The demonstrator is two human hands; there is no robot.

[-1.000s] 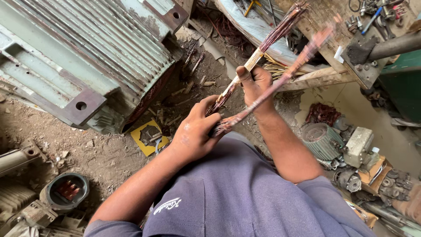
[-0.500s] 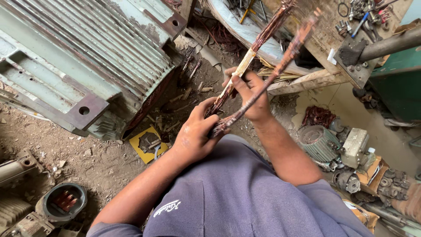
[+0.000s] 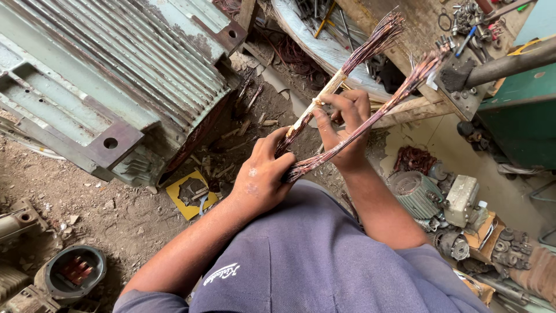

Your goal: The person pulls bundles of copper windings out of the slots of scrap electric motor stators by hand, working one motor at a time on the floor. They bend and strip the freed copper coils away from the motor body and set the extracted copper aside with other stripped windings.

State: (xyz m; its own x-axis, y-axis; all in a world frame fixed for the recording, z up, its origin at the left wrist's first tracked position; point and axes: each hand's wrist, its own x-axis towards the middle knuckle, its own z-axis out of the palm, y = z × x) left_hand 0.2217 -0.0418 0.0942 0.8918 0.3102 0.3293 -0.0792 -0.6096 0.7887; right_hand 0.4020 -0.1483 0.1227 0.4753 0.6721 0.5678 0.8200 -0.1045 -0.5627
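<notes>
The copper wire bundle [image 3: 347,87] forks into two splayed branches above the person's lap. The left hand [image 3: 263,174] is closed around the bundle's lower end. The right hand [image 3: 341,130] pinches the pale sleeve [image 3: 315,101] on the left branch between thumb and fingers. Compared with the earlier frame, the right hand has shifted up along that sleeve. A square yellow card [image 3: 191,194] lies flat on the dirt beside the finned grey-green motor housing [image 3: 104,75].

finned motor housing [image 3: 104,75] cut off, bench tools [image 3: 469,23] tiny
</notes>
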